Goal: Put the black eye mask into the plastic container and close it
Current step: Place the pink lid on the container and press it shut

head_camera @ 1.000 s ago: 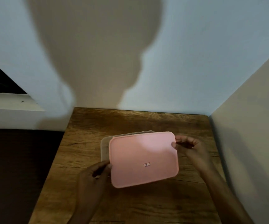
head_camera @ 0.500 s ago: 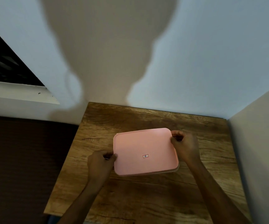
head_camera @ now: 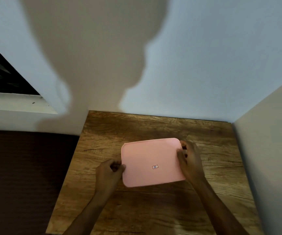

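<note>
A pink rectangular lid [head_camera: 151, 162] with a small sticker lies flat over the plastic container in the middle of the wooden table [head_camera: 153, 128]. The container under it is hidden by the lid. My left hand [head_camera: 108, 173] pinches the lid's left edge. My right hand [head_camera: 190, 162] grips the right edge near the far corner, thumb on top. The black eye mask is not visible.
A white wall stands right behind the table, with my shadow across it. A pale panel [head_camera: 272, 158] closes off the right side. Left of the table lies a dark surface [head_camera: 23, 180], and a window sill [head_camera: 14, 102] sits at the upper left.
One second ago the lid hung tilted and offset, leaving the container's left rim uncovered. Now it sits level over the container, and both hands have closed in on its edges.
</note>
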